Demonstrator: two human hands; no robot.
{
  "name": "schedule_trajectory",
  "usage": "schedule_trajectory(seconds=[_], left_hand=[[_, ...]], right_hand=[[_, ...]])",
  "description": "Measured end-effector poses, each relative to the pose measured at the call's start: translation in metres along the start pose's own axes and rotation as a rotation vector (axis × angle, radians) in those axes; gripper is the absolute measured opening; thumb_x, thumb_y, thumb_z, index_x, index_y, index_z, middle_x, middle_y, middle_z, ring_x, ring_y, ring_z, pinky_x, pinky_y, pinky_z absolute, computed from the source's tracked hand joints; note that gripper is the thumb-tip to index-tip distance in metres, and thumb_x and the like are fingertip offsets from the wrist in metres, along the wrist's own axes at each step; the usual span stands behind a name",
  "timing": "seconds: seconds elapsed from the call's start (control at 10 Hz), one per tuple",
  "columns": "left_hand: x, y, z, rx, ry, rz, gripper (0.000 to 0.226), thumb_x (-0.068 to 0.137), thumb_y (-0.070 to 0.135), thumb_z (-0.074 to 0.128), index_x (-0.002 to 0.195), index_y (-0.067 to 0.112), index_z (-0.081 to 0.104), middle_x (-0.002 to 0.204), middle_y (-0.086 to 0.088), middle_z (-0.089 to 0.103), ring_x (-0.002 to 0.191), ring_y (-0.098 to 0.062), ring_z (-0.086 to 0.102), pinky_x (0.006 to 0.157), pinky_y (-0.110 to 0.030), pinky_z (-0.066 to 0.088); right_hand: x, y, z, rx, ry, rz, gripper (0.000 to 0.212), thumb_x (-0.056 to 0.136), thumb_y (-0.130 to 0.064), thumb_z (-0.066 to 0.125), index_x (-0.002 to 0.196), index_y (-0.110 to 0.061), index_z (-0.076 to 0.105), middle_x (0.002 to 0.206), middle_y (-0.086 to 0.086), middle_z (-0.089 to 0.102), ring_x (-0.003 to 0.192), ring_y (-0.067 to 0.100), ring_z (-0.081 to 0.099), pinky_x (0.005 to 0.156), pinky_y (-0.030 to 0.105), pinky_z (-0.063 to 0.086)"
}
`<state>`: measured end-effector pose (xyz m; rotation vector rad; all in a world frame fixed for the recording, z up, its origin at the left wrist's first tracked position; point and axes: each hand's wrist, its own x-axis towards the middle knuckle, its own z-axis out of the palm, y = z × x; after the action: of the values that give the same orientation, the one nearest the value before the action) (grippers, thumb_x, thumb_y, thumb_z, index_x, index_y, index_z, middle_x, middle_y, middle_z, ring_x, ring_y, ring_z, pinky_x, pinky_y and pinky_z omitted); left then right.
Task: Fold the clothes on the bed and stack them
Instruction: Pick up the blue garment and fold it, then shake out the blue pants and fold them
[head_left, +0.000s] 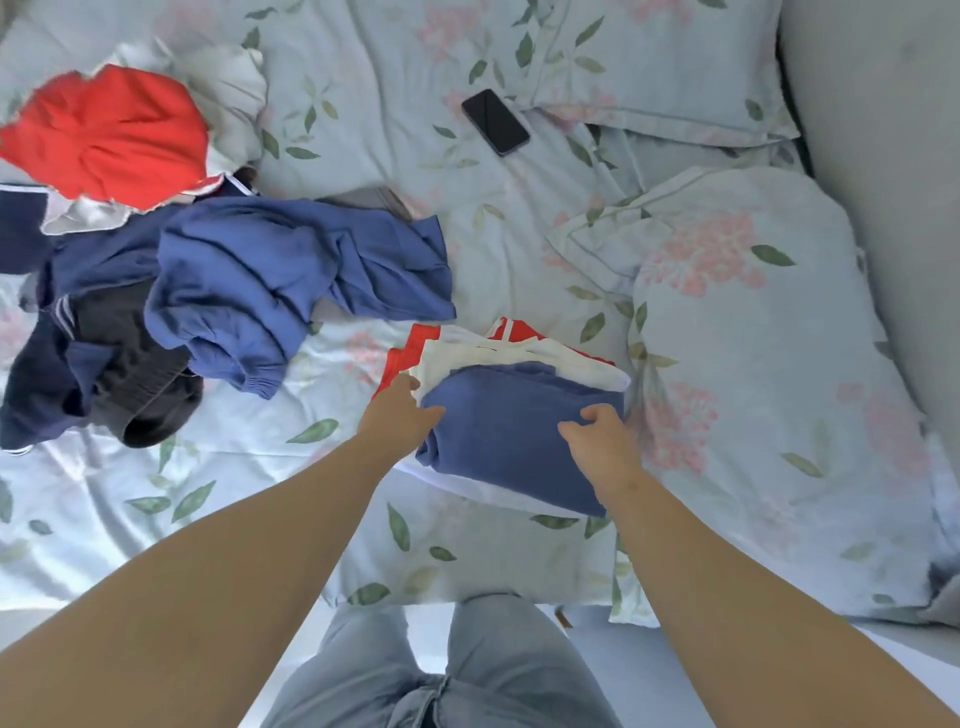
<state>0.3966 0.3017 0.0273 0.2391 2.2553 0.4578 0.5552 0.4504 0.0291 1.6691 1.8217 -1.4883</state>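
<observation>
Nearest, below the folded stack (493, 358): legs in grey jeans (467, 670) at the edge of the bed (467, 545). On the floral bed sheet, near its front edge: the folded stack itself, with a folded blue garment (509, 431) uppermost, white layers (457, 364) beneath it and a red layer (395, 364) showing at the left and far edges. At the stack's left edge: left hand (397, 410), fingers spread and extended, touching the blue garment, not clasped. On the stack's top right: right hand (602, 439), fingers curled, pinching the blue fabric. Touching the stack's right side: a floral pillow (769, 364). Left of the stack and slightly farther: unfolded pile, comprising a loose blue sweatshirt (270, 270) over dark garments (135, 364). Beyond that pile, far left of the stack: crumpled red garment (109, 130) on a white one (228, 88). Well beyond the stack: black phone (496, 122), screen up, just beside a second pillow (660, 62).
</observation>
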Motion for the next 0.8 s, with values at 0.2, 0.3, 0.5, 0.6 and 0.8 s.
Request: schedule_trajectory(seconds=[0.2,0.3,0.5,0.6,0.8], left_hand=[[-0.021,-0.027,-0.034,0.099,0.077,0.047,0.042,0.09,0.028,0.053,0.129,0.018,0.044,0.12,-0.004,0.058,0.104,-0.026,0.058,0.09,-0.038,0.049],[-0.026,-0.049,-0.056,0.152,0.142,0.077,0.042,0.091,0.034,0.053,0.13,0.023,0.044,0.123,-0.002,0.056,0.109,-0.024,0.055,0.093,-0.039,0.046],[-0.018,-0.101,-0.103,0.207,0.174,0.14,0.043,0.092,0.032,0.053,0.132,0.021,0.042,0.121,-0.001,0.058,0.109,-0.023,0.054,0.093,-0.038,0.044],[-0.008,-0.129,-0.13,0.208,0.159,0.161,0.04,0.092,0.031,0.052,0.13,0.019,0.044,0.119,-0.002,0.058,0.106,-0.024,0.054,0.092,-0.039,0.044],[0.026,-0.188,-0.183,0.296,0.09,0.231,0.04,0.095,0.033,0.05,0.131,0.018,0.044,0.123,-0.005,0.056,0.109,-0.025,0.054,0.088,-0.036,0.045]], right_hand=[[-0.017,-0.036,0.032,-0.34,-0.022,-0.245,0.041,0.096,-0.022,0.049,0.133,-0.009,0.04,0.103,0.005,0.051,0.09,0.018,0.046,0.064,0.022,0.036],[-0.038,-0.066,0.053,-0.38,-0.073,-0.245,0.039,0.096,-0.022,0.05,0.133,-0.012,0.043,0.128,0.009,0.052,0.11,0.022,0.052,0.074,0.016,0.041],[-0.063,-0.104,0.111,-0.443,-0.064,-0.373,0.033,0.092,-0.025,0.05,0.122,-0.013,0.049,0.119,0.011,0.058,0.108,0.029,0.056,0.093,0.041,0.047],[-0.067,-0.117,0.148,-0.45,-0.126,-0.378,0.034,0.093,-0.023,0.049,0.125,-0.014,0.047,0.121,0.008,0.054,0.108,0.027,0.054,0.089,0.039,0.045],[-0.076,-0.146,0.225,-0.408,-0.126,-0.329,0.032,0.091,-0.019,0.05,0.121,-0.009,0.046,0.108,0.006,0.051,0.094,0.024,0.053,0.079,0.034,0.044]])
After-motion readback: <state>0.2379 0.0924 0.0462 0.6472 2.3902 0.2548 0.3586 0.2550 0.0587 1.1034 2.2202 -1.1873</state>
